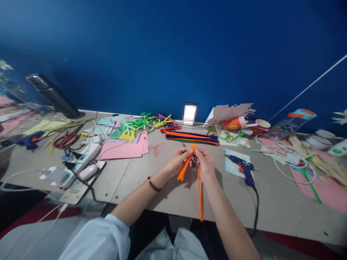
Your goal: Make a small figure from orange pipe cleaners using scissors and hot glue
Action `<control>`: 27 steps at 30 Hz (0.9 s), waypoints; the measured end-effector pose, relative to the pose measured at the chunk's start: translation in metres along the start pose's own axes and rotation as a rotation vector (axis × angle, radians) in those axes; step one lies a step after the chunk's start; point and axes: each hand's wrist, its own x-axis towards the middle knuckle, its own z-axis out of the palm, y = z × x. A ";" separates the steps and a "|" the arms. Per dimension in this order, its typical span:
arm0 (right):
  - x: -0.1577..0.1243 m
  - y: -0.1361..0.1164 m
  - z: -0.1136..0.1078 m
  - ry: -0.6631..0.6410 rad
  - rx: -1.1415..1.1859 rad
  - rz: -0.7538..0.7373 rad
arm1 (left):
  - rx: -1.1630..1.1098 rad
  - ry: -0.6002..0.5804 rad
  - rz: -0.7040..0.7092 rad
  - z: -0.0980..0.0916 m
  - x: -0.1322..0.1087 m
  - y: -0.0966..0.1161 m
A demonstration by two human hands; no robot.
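Your left hand [179, 159] and right hand [205, 164], fingertips pinched together, hold the orange pipe cleaners [184, 170] above the table [130, 177]; judged light, soft and bendable, best gripped at the bunched top.

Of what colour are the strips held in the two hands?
The strips are orange; the head view shows it.
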 end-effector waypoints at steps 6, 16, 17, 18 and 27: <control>-0.001 0.001 0.001 0.082 -0.069 -0.061 | 0.226 0.139 0.196 -0.002 0.002 -0.004; 0.007 0.004 -0.004 0.030 0.027 0.084 | 0.290 0.156 0.224 -0.003 0.005 -0.011; 0.007 0.004 -0.004 0.023 0.034 0.093 | 0.287 0.159 0.220 -0.003 0.005 -0.010; 0.007 0.005 -0.004 0.016 0.038 0.096 | 0.282 0.159 0.213 -0.003 0.005 -0.009; 0.003 0.003 0.000 -0.004 0.013 0.051 | -0.011 0.078 0.014 -0.008 0.006 -0.005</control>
